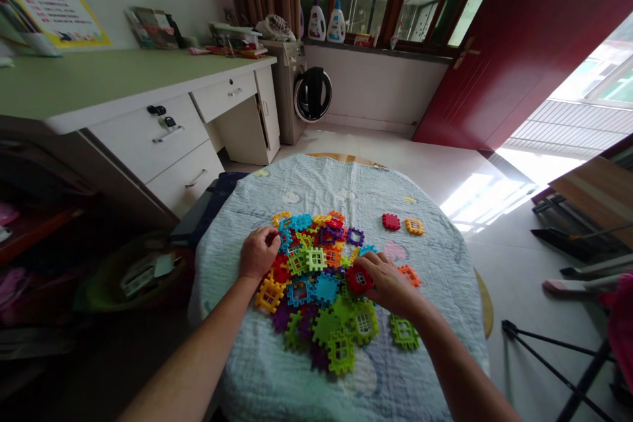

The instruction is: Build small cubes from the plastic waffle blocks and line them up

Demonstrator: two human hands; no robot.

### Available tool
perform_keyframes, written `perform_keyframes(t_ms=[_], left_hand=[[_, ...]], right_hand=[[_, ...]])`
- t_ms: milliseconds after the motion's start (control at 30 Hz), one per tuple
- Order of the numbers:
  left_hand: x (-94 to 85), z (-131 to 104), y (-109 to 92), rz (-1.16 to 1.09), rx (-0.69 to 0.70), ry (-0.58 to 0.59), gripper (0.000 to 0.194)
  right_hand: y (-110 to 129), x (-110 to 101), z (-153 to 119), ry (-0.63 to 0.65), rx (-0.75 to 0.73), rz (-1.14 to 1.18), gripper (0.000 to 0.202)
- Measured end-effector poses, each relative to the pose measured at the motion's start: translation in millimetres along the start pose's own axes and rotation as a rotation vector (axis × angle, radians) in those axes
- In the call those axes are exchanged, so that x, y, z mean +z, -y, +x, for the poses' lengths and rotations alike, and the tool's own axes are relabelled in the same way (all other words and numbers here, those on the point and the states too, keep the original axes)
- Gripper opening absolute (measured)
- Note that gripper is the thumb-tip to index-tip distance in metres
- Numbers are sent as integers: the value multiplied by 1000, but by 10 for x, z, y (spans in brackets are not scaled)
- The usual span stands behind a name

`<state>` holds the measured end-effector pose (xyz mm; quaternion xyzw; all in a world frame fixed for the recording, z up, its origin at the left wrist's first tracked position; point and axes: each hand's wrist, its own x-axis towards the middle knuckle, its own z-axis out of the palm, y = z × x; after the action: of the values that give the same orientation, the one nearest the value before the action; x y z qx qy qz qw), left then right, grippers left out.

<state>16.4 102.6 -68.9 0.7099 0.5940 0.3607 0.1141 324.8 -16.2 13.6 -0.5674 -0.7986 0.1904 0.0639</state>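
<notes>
A heap of colourful interlocking plastic building tiles lies in the middle of a cloth-covered round table. At the heap's right side, my right hand grips a red window tile between thumb and fingers. My left hand rests against the heap's left edge with its fingers curled, beside a blue tile; whatever its fingertips hold is hidden. Apart from the heap lie a red tile, a yellow window tile, an orange tile and a green window tile.
A desk with drawers stands at the left, a washing machine with its door open behind it. Detergent bottles sit on the window sill. The red door stands open at the right, near a black metal stand.
</notes>
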Motion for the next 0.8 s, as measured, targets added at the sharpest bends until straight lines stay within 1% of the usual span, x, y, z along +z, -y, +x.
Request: perform_keyframes(t_ms=[133,200,367,467,633,800], left_hand=[[-7,4,-6,-2,12,8,15],[-4,5,-3,-2,16,5,15],[4,2,7,-8,12,-2,17],[4,-2,7,-2,11,-4,17],[8,-6,12,2,10,-8,17],[11,-7,17,-7,17,-13,17]], right_hand=[[12,-52,-10,-12,-19,46,33],[7,-57,-14,-10,-33,64,31],[-40,6,7,3,-48,55,40],[-51,29,20,6,-49,49,37],[-27,-2,20,-8,-55,41,33],[-16,-9,65,60,-56,9,42]])
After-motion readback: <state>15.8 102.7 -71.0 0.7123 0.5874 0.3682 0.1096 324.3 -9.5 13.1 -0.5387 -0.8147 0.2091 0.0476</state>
